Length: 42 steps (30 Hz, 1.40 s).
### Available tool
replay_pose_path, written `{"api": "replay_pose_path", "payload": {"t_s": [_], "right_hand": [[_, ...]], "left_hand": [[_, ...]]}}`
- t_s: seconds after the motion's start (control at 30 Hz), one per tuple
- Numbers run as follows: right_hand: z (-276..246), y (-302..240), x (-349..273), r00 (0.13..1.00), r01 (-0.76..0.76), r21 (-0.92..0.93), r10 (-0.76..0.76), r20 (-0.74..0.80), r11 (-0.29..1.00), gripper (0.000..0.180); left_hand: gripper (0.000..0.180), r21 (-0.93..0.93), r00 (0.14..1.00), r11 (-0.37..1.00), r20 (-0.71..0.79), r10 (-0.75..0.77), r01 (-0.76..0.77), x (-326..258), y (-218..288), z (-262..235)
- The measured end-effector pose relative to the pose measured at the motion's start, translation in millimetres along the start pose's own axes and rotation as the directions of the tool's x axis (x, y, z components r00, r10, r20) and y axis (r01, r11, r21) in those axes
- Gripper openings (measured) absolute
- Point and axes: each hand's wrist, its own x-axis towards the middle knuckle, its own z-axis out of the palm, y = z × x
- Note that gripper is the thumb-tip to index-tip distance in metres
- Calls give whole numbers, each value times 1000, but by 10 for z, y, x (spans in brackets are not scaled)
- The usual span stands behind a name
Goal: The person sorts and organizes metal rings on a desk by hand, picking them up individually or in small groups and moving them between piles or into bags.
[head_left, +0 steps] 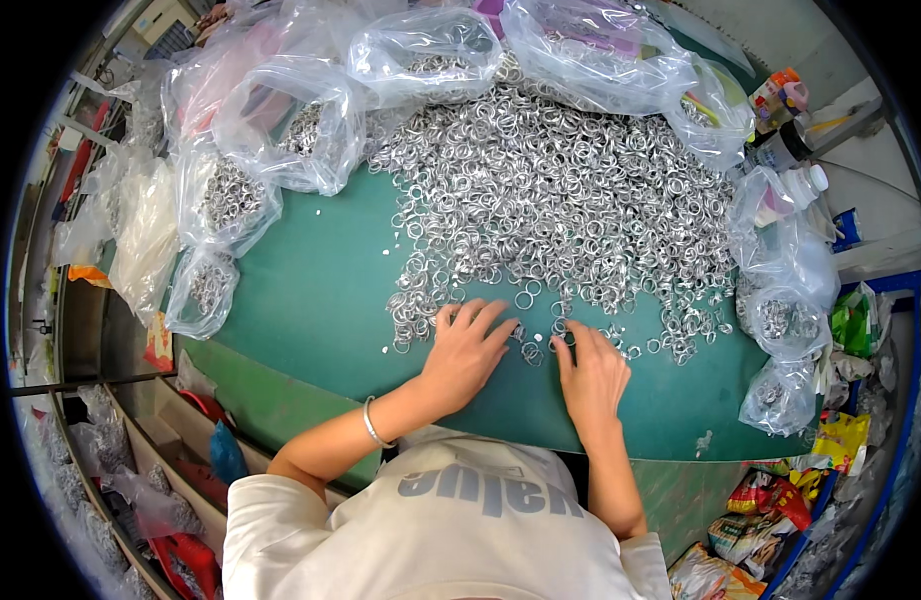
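Note:
A wide heap of silver metal rings (581, 180) covers the far middle and right of the green tabletop (311, 270). My left hand (466, 355), with a bangle (375, 424) on its wrist, rests at the heap's near edge. Its fingers are spread apart over the table, touching or just above some rings. To its right, my right hand (594, 375) lies with fingers apart, thumb and fingertips beside a few loose rings. Between the two hands, a small group of rings (532, 351) sits on the green surface. Neither hand visibly holds anything.
Clear plastic bags (426, 55) of rings line the far edge, with more bags (231, 200) at left and small bags (778, 395) at right. A white-capped bottle (806, 185) stands at the right. Shelves of packed bags (106, 440) are at lower left; colourful packets (761, 500) at lower right.

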Motion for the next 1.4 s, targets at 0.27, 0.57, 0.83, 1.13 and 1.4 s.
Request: {"api": "replay_pose_path", "payload": {"t_s": [0.27,0.57,0.83,1.13,1.4], "right_hand": [[-48,117,-118,998,-37,106,41,-38,994,16],[-162,111,-148,982,-110,-15,111,152,994,10],[-333,206,-196,937,-313,-9,310,161,950,19],[-119,356,-285,984,-176,-29,177,12,984,30],[-353,533,-291,851,-361,785,166,498,-504,23]], "left_hand": [[28,-4,999,999,-31,-38,38,10,15,-17],[34,-145,996,989,85,10,3,-22,-7,1],[38,-276,982,961,186,30,23,-188,67,19],[37,-304,989,950,149,-23,68,-136,165,-24],[36,-302,995,951,89,-43,68,-62,139,-48]]}}
